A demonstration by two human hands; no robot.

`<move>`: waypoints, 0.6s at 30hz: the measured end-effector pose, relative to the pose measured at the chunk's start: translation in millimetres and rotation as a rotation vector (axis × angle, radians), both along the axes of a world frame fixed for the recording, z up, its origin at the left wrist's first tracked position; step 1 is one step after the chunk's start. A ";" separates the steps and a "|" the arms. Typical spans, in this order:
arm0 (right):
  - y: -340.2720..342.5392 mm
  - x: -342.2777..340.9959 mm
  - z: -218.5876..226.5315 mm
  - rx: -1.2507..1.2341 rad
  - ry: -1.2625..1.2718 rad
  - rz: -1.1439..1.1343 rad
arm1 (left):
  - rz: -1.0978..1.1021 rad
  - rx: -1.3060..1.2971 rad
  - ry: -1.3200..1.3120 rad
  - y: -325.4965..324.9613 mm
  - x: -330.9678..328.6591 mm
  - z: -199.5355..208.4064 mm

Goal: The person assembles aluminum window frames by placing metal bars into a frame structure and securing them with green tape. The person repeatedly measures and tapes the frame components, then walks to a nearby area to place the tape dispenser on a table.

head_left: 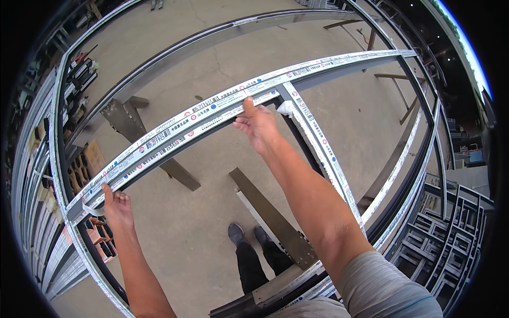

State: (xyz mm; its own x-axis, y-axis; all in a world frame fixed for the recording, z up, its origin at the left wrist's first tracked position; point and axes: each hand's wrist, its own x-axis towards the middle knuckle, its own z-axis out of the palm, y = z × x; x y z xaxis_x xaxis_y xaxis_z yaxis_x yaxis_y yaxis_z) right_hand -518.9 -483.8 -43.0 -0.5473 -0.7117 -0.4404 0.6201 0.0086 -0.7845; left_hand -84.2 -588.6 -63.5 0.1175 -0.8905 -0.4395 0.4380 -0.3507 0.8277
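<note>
A large aluminium window frame [350, 183], wrapped in white printed protective film, lies raised above the floor in front of me. Along the near side of its crossbar [175, 124] runs a narrow aluminium strip [164, 150], also filmed. My left hand [117, 211] grips this strip near its left end, thumb on top and fingers curled beneath. Close to the joint with the upright bar, my right hand [256, 126] pinches the strip's other end, thumb over the top. A crumpled bit of white film [285, 109] hangs by that joint.
Brown metal supports [270, 217] stand inside and below the frame, above the concrete floor [207, 212]. Long profiles [40, 244] are stacked at the left, beside boxes of dark parts [79, 172]. Smaller grid-like frames [440, 238] lie at the right.
</note>
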 end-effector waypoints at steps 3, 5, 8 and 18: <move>-3.4 3.7 3.0 0.025 -0.003 -0.012 | 0.011 0.014 -0.004 -1.1 5.5 0.3; -4.8 3.2 4.1 0.053 -0.002 -0.035 | 0.020 0.020 -0.008 -3.7 4.5 -1.6; -7.7 3.3 5.9 0.101 -0.007 -0.073 | 0.040 0.038 0.001 -5.8 3.2 -1.8; -17.6 10.4 12.5 0.140 -0.027 -0.150 | 0.034 0.139 0.008 -14.2 9.8 9.4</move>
